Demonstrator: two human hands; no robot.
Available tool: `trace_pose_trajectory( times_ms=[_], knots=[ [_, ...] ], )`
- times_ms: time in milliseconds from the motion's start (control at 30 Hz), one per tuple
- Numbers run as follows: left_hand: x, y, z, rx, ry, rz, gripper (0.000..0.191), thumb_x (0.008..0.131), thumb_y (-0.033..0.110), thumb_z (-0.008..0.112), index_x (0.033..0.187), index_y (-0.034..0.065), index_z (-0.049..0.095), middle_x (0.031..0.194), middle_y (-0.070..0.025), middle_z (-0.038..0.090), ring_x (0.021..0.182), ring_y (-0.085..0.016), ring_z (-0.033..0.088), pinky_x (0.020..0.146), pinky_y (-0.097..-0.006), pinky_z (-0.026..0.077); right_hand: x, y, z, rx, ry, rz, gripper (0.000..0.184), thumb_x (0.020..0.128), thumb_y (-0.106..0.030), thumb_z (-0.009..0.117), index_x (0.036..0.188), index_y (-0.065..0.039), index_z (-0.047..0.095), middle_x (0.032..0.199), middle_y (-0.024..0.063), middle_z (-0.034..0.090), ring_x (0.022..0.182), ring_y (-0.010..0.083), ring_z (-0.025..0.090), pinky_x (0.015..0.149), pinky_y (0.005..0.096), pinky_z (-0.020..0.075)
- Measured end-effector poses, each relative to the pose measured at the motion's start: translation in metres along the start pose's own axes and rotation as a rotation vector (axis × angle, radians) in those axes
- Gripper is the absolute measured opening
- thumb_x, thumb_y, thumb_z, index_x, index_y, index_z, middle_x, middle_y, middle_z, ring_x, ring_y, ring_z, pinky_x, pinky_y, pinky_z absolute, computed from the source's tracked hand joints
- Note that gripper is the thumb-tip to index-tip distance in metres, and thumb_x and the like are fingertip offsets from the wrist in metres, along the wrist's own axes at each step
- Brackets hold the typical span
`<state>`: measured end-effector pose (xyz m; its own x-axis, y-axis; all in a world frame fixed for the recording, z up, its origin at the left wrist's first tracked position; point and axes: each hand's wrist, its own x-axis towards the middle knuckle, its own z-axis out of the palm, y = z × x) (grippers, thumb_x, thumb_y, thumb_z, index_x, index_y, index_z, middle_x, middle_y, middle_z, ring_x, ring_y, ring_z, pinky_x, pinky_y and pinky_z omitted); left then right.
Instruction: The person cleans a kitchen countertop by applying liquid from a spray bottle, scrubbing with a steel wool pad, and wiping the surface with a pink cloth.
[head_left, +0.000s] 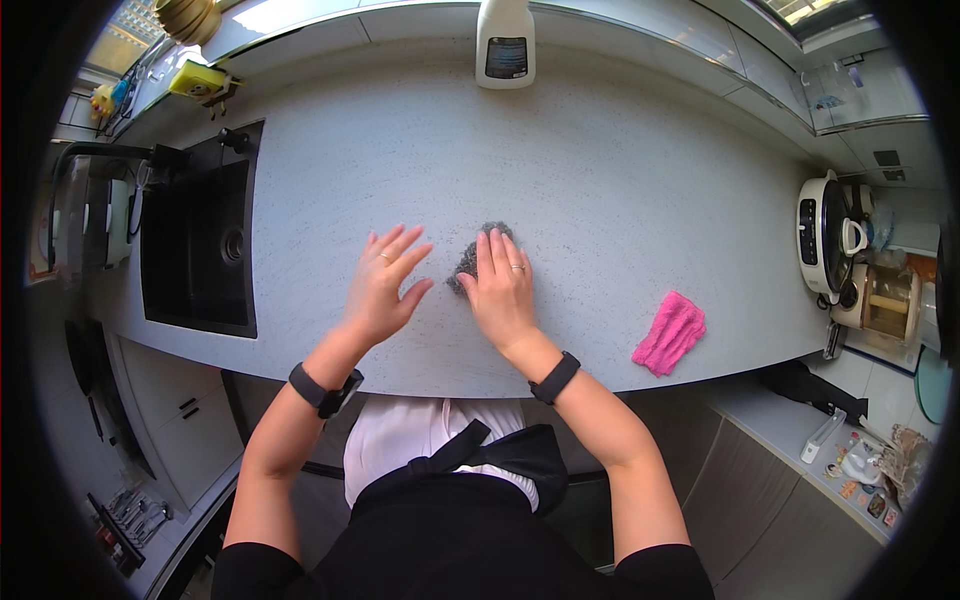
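Observation:
My right hand (503, 289) lies flat with its fingers together over a dark, mesh-like scouring pad (466, 262), pressing it against the pale countertop (360, 172). Parts of the pad show past the fingertips and beside the thumb. To its left, my left hand (388, 277) is somewhat blurred, fingers spread, with nothing in it; whether it touches the counter I cannot tell. A crumpled pink cloth (670, 333) lies on the counter to the right of my right hand. Small dark specks are scattered over the countertop around both hands.
A white bottle (506, 45) with a dark label stands at the back. At the left is a black sink (199, 247) with a black faucet (112, 150); a yellow sponge holder (201, 81) is behind it. A white electric cooker (821, 236) stands at the far right.

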<state>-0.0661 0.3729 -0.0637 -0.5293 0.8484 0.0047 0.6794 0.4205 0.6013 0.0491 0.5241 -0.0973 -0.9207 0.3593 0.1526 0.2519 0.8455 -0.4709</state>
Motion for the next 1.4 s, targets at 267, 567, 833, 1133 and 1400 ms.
trace_pose_trajectory(
  times_ms=[267, 567, 833, 1133, 1400],
  knots=[
    [-0.137, -0.118, -0.063, 0.421, -0.028, -0.726, 0.086, 0.065, 0.023, 0.076, 0.133, -0.0031, 0.029, 0.142, -0.0236, 0.021, 0.133, -0.038, 0.017, 0.106, -0.049, 0.02, 0.05, 0.142, -0.032, -0.339, 0.052, 0.231, 0.046, 0.082, -0.009, 0.055, 0.122, 0.01, 0.042, 0.128, 0.0269, 0.041, 0.121, 0.0379, 0.039, 0.103, 0.0393, 0.0327],
    [-0.223, -0.191, -0.039, 0.284, 0.285, -0.956, 0.058, 0.092, 0.035, 0.042, 0.137, 0.0021, 0.026, 0.144, -0.0186, 0.021, 0.134, -0.033, 0.016, 0.108, -0.0396, 0.013, 0.051, 0.007, 0.045, 0.006, -0.223, -0.344, 0.052, 0.074, 0.001, 0.056, 0.124, 0.003, 0.044, 0.13, 0.021, 0.042, 0.126, 0.0326, 0.036, 0.104, 0.0399, 0.0312],
    [-0.185, -0.167, -0.054, 0.468, 0.417, -0.563, 0.059, 0.093, 0.037, 0.042, 0.139, 0.0054, 0.024, 0.144, -0.0146, 0.022, 0.135, -0.03, 0.017, 0.108, -0.041, 0.014, 0.157, 0.116, 0.019, -0.172, -0.053, -0.047, 0.049, 0.077, -0.001, 0.054, 0.125, 0.0, 0.044, 0.131, 0.0201, 0.042, 0.124, 0.0326, 0.037, 0.102, 0.0376, 0.033],
    [0.014, -0.067, -0.139, 0.251, 0.406, -0.012, 0.056, 0.079, 0.007, 0.063, 0.13, 0.0034, 0.04, 0.13, -0.0128, 0.043, 0.121, -0.028, 0.041, 0.099, -0.0365, 0.036, 0.163, 0.201, -0.04, -0.213, 0.015, 0.252, 0.049, 0.078, 0.001, 0.052, 0.126, -0.003, 0.044, 0.13, 0.0191, 0.043, 0.123, 0.0311, 0.04, 0.101, 0.0352, 0.0346],
    [0.163, -0.011, -0.105, -0.033, 0.324, 0.089, 0.058, 0.073, 0.009, 0.069, 0.126, 0.0081, 0.044, 0.13, -0.0101, 0.043, 0.119, -0.028, 0.042, 0.098, -0.0369, 0.038, 0.125, 0.153, -0.016, -0.046, -0.039, -0.131, 0.051, 0.076, 0.0, 0.055, 0.126, -0.006, 0.046, 0.129, 0.0161, 0.045, 0.122, 0.0303, 0.04, 0.1, 0.0364, 0.0366]
  ],
)
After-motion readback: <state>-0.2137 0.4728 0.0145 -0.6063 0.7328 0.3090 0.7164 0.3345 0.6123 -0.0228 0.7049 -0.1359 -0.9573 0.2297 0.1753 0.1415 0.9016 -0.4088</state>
